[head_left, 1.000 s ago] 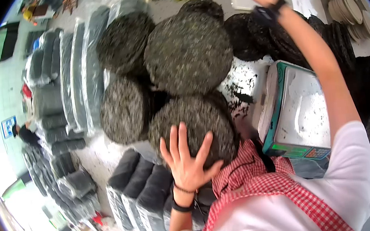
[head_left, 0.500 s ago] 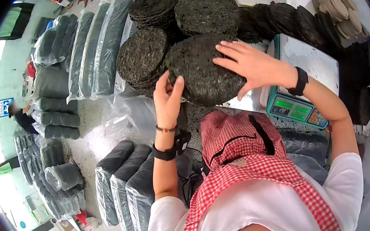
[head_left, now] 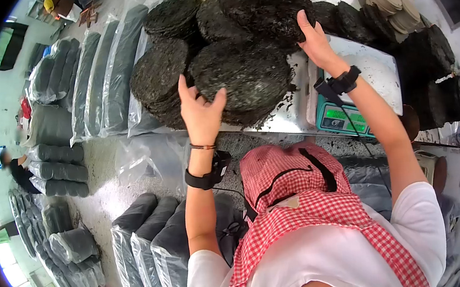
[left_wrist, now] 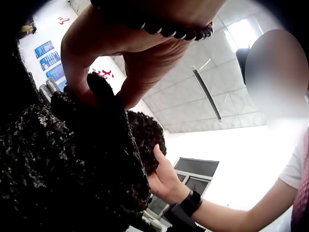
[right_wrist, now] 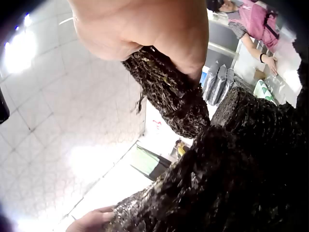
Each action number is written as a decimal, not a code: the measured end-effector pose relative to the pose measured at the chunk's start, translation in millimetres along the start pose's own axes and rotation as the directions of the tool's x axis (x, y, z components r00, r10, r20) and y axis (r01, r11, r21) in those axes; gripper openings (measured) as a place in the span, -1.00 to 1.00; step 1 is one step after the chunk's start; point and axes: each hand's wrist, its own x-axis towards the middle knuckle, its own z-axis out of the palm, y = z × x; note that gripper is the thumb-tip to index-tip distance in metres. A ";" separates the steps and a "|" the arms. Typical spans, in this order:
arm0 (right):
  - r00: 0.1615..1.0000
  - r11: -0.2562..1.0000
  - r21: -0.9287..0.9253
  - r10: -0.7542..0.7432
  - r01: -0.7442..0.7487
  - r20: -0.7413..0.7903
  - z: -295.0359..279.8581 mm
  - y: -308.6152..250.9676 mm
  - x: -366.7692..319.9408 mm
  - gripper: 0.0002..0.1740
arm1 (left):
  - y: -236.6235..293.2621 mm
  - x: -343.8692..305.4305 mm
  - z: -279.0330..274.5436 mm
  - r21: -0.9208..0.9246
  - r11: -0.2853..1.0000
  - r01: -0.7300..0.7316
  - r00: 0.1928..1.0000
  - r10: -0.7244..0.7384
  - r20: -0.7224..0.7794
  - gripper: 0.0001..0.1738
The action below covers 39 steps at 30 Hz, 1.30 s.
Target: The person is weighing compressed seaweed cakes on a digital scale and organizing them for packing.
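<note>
My right hand (head_left: 321, 45) grips the right edge of a thick bundle of round dried seaweed sheets (head_left: 265, 6), dark and rough. In the right wrist view, the thumb and fingers clasp this bundle (right_wrist: 169, 92) from both sides. The bundle is over the far stacks, tilted. My left hand (head_left: 201, 113) is at the left edge of the near seaweed stack (head_left: 242, 77). In the left wrist view, its thumb and fingers pinch a raised edge of that stack (left_wrist: 104, 96). Another round stack (head_left: 160, 75) stands just left of it.
A teal scale (head_left: 346, 119) with a lit display stands right of the stacks. Beyond it are more dark sheets (head_left: 352, 19) and pale round discs (head_left: 390, 3). Long plastic-wrapped rolls (head_left: 103, 78) lie at left; shorter wrapped bundles (head_left: 150, 243) stand low in front. Another person (head_left: 17, 167) is far left.
My right hand came from the far right to the near stack's top, then moved away from my body with a bundle. My left hand went from spread on the near stack to its left edge.
</note>
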 end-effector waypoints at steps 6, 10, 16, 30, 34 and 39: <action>0.972 0.965 0.239 -0.050 0.106 -0.232 -29.5 -23.5 -14.6 -0.25 | -15.2 19.9 -6.3 -0.751 0.609 0.255 0.966 -0.193 0.171 -0.76; 0.707 0.624 -0.346 -0.543 0.701 0.453 -12.7 -50.9 -48.1 -0.18 | 29.1 31.3 35.0 -0.795 0.521 0.311 0.948 -0.111 0.298 -0.75; 0.939 0.881 -0.358 -0.343 0.309 -0.032 -33.9 -42.1 -53.6 -0.40 | 75.6 30.6 115.7 -0.797 0.579 0.174 0.949 0.117 0.292 -0.48; 0.895 0.990 -0.094 -0.133 0.102 -0.426 -266.4 -0.8 -175.5 -0.36 | 24.4 -16.9 275.1 -0.554 0.553 0.622 0.731 -0.156 0.665 -0.54; 0.707 0.015 -0.890 -0.601 -0.456 -0.373 -442.2 9.5 -237.7 -0.08 | 12.1 -9.8 271.8 -0.529 0.562 0.636 0.726 -0.201 0.658 -0.58; 0.831 -0.035 -0.870 -0.316 -0.493 -0.458 -541.6 57.5 -254.9 0.05 | 14.6 -14.6 283.6 -0.438 0.615 0.656 0.725 -0.352 0.592 -0.62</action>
